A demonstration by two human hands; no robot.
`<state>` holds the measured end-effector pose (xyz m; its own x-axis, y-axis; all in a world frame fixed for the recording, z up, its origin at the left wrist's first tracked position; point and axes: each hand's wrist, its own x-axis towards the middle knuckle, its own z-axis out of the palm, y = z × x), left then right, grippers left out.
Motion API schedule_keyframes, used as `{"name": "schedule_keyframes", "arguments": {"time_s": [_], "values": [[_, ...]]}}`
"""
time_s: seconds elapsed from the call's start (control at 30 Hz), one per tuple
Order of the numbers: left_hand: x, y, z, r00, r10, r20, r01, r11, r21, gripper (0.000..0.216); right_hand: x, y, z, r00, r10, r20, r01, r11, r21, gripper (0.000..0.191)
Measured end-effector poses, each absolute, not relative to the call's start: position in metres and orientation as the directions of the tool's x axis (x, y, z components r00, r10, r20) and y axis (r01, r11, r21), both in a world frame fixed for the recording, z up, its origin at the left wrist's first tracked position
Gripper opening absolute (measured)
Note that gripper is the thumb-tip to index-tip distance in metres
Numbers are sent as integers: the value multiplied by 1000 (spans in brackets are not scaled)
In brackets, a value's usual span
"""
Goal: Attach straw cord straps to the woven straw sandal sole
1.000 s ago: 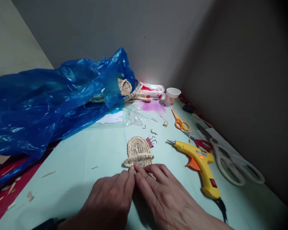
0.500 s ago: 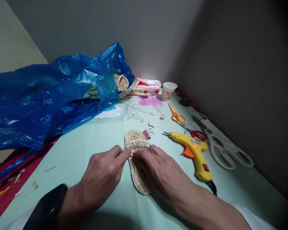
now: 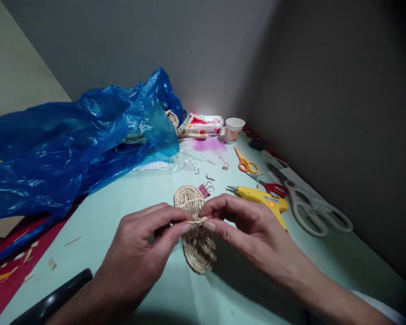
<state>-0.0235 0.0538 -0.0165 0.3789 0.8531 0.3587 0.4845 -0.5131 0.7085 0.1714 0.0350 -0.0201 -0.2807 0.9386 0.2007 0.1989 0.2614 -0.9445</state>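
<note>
A small oval sole (image 3: 200, 250) of coiled straw cord, like a miniature slipper, lies lengthwise on the pale green tabletop. A thin straw band (image 3: 192, 201) crosses its upper part. Over the middle of the sole, a short straw strip (image 3: 196, 221) is stretched between my two hands. My left hand (image 3: 145, 239) pinches its left end between thumb and fingers. At its right end, my right hand (image 3: 246, 225) does the same. Whether the strip joins the sole I cannot tell. A pink binder clip (image 3: 205, 189) sits against the sole's upper right edge.
A yellow glue gun (image 3: 262, 198) lies to the right, with orange scissors (image 3: 246, 163), red-handled scissors (image 3: 275, 188) and large white-handled scissors (image 3: 307, 210). Further back stand a paper cup (image 3: 234, 131) and a red-white packet (image 3: 208, 124). Blue plastic (image 3: 88, 135) covers a basket at the left.
Both hands have risen slightly off the sole and turned, so the straw strip between their fingertips now shows. My right hand now partly covers the glue gun. The view has shifted slightly.
</note>
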Motion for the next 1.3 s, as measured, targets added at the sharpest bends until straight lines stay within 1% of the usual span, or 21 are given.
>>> {"name": "schedule_keyframes", "arguments": {"time_s": [0.1, 0.23, 0.3, 0.37, 0.4, 0.47, 0.53, 0.57, 0.63, 0.7, 0.77, 0.83, 0.93, 1.07, 1.1, 1.17, 1.23, 1.3], "values": [[-21, 54, -10, 352, 884, 308, 432, -445, 784, 11, 172, 34, -15, -291, 948, 128, 111, 167, -980, 7], [-20, 53, -8, 328, 904, 273, 424, -399, 813, 11, 172, 34, -13, -287, 951, 113, 92, 145, -985, 8], [-20, 52, -8, 301, 916, 266, 413, -376, 829, 10, 172, 33, -15, -256, 954, 156, 128, 194, -973, 7], [-20, 53, -10, 233, 945, 229, 351, -301, 887, 11, 172, 32, -17, -195, 940, 278, 211, 317, -924, 6], [-21, 53, -11, 185, 963, 194, 295, -243, 924, 16, 172, 31, -19, -165, 917, 364, 269, 397, -878, 6], [-21, 52, -13, 121, 990, 68, 167, -88, 982, 20, 171, 30, -23, -140, 825, 547, 387, 554, -737, 10], [-21, 50, -15, 157, 984, -87, 67, 78, 995, 16, 171, 29, -25, -180, 711, 680, 487, 665, -566, 15], [-21, 49, -16, 205, 967, -153, 30, 150, 988, 14, 172, 28, -25, -218, 664, 715, 527, 697, -486, 17], [-19, 46, -17, 309, 919, -246, -38, 271, 962, 15, 172, 27, -25, -312, 597, 739, 582, 735, -348, 18], [-17, 44, -19, 371, 883, -288, -124, 354, 927, 15, 172, 25, -23, -403, 553, 729, 610, 756, -236, 20], [-16, 43, -20, 400, 857, -325, -188, 424, 886, 15, 171, 24, -22, -485, 509, 711, 610, 780, -143, 26], [-16, 42, -20, 410, 841, -355, -227, 470, 853, 14, 170, 23, -22, -512, 468, 720, 604, 792, -85, 31], [-17, 43, -20, 426, 821, -379, -240, 507, 828, 12, 168, 22, -22, -499, 440, 747, 589, 804, -80, 37], [-17, 45, -20, 405, 830, -385, -269, 510, 817, 9, 169, 21, -19, -570, 501, 651, 568, 813, -129, 28], [-16, 45, -20, 395, 835, -384, -279, 507, 815, 10, 170, 22, -19, -548, 523, 653, 568, 806, -170, 26], [-16, 45, -18, 366, 836, -408, -276, 516, 811, 14, 171, 24, -21, -443, 564, 697, 581, 773, -256, 24], [-15, 45, -15, 338, 825, -454, -239, 541, 806, 17, 172, 28, -24, -323, 619, 716, 624, 708, -330, 25], [-14, 46, -11, 321, 807, -495, -184, 566, 803, 17, 173, 33, -24, -250, 663, 705, 661, 649, -376, 25]]}}
